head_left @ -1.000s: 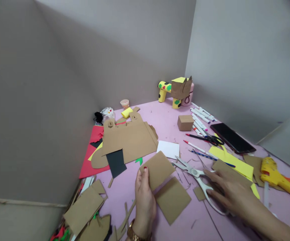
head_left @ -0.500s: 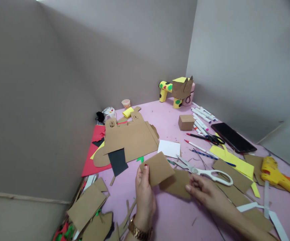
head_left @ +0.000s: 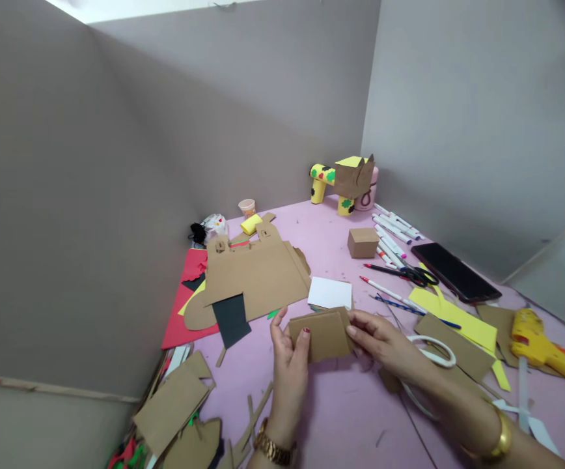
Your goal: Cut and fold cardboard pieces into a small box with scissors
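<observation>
Two brown cardboard pieces overlap almost edge to edge above the pink table. My left hand grips their left side, thumb across the front face. At the right end, my right hand pinches the pieces between thumb and fingers. White-handled scissors lie beneath my right forearm, their blades hidden. Just beyond the cardboard rests a white paper square. A small closed cardboard box stands farther back.
Large cardboard cutouts and black paper lie left. Cardboard scraps pile at the near left. A yellow glue gun, a phone, markers and yellow paper occupy the right. A cardboard animal figure stands behind.
My right hand has moved left and up, bringing its cardboard piece against the one in my left hand. The two pieces now overlap, and my right forearm covers part of the scissors.
</observation>
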Tool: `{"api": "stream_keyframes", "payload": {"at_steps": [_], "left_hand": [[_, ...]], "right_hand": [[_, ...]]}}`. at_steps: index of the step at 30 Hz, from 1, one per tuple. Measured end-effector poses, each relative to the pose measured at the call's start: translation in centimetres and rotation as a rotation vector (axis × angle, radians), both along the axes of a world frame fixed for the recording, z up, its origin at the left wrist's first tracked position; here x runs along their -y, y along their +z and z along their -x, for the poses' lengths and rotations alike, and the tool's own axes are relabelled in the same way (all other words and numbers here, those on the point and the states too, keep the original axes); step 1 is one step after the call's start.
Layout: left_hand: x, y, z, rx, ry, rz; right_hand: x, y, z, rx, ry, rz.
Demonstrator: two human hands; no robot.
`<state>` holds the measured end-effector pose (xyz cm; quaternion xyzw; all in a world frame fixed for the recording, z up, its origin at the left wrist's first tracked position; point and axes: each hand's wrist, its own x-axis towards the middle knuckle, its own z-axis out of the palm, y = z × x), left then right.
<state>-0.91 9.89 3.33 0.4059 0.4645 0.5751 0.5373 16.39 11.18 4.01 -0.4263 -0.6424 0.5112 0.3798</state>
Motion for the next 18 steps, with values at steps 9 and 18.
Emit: {"api": "stream_keyframes", "payload": {"at_steps": [9,18], "left_hand": [[-1.0,-1.4,0.9,-0.349,0.078,-0.049],[-0.4,-2.3,0.2,-0.455,0.112,-0.065]], "right_hand": [[-0.2,-1.7,2.1,0.235,-0.135,-0.212],[0.1,-2.7,2.5,0.446,-0.203,-0.393]]}}
